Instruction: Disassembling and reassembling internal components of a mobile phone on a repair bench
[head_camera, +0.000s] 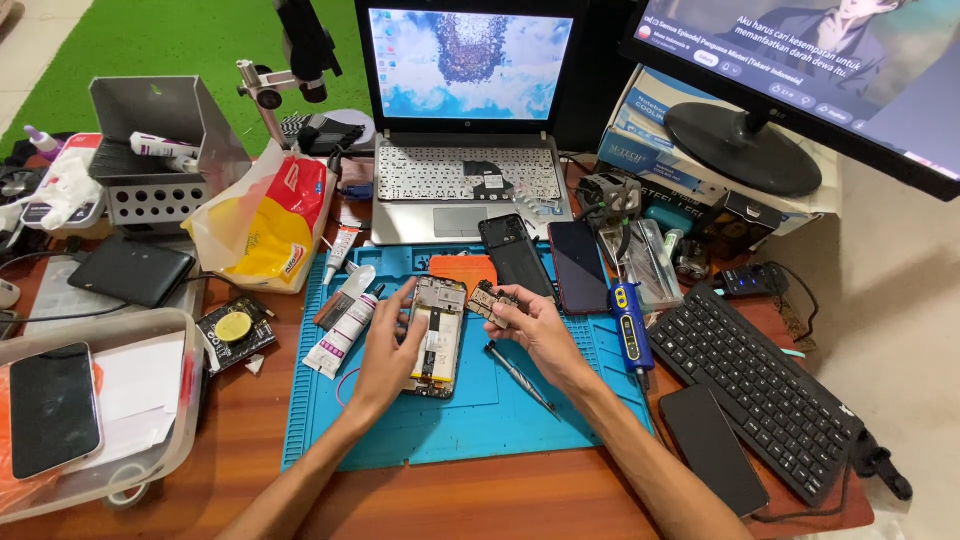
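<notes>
An opened phone body (437, 337) with its battery and inner frame showing lies on the blue work mat (470, 420). My left hand (388, 345) grips its left edge, fingers curled over the top. My right hand (530, 325) holds a small dark circuit board (490, 300) just right of the phone's upper end. A screwdriver (518, 376) lies on the mat below my right hand.
A black back cover (515, 255), a dark phone (578, 265) and an orange pad (463, 268) lie at the mat's far edge. Glue tubes (340, 335) lie left, a blue tool (630, 325) right. A laptop (465, 120), keyboard (760, 385), another phone (712, 448), tray (95, 400) and snack bag (265, 225) surround it.
</notes>
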